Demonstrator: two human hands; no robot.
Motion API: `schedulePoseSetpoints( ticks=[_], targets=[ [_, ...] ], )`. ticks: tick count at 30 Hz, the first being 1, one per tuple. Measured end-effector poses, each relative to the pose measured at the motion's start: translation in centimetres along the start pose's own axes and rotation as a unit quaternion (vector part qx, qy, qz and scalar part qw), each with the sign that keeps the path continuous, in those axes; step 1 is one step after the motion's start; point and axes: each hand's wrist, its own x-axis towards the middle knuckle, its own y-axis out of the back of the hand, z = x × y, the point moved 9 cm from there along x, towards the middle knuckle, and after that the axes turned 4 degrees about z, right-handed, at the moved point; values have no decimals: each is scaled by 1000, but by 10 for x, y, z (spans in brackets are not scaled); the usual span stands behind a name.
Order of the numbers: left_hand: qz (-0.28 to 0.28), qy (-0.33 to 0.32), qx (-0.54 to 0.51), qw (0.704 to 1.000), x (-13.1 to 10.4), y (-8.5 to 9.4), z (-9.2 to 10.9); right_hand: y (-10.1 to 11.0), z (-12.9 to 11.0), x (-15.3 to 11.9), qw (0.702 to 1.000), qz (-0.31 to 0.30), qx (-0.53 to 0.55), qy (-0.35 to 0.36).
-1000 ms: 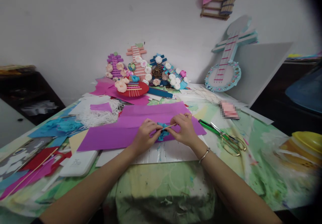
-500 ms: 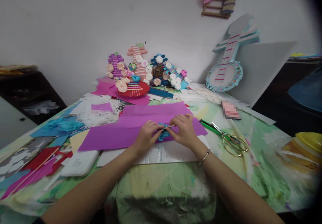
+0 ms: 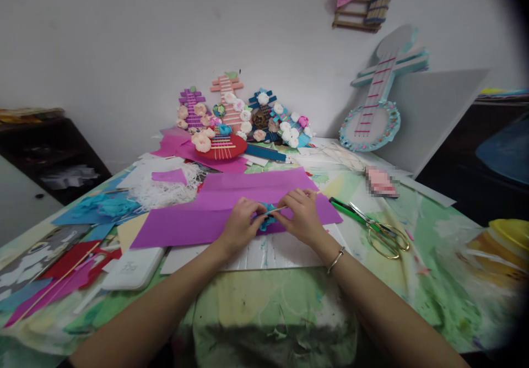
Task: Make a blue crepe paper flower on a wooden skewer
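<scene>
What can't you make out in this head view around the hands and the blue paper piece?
- Blue paper piece: mostly covered by left hand and right hand; shape unclear.
- Thin stick: ends hidden by fingers.
- Pink item: pixelated.
- Yellow container: cut off by dark right edge.

**Both hands pinching a little blue paper piece**

Left hand [image 3: 239, 226] and right hand [image 3: 303, 214] are meeting over the purple sheet [image 3: 231, 205], gripping a crumpled blue paper bit [image 3: 268, 217] and a thin stick [image 3: 278, 209]. Gold-handled scissors [image 3: 378, 230] are lying just off to the right on the painted table [image 3: 430, 247].
</scene>
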Motion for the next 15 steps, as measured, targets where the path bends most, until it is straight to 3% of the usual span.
schedulePoseSetpoints(
  ticks=[4, 10, 15],
  targets=[
    [8, 13, 14, 1000, 1, 1, -6, -1, -2, 0, 1000, 12, -3, 3],
    [51, 91, 14, 994, 3, 13, -33, 26, -12, 2, 989, 103, 102, 23],
    [72, 111, -49, 990, 3, 15, -40, 18, -1, 1, 981, 73, 176, -34]
  ],
)
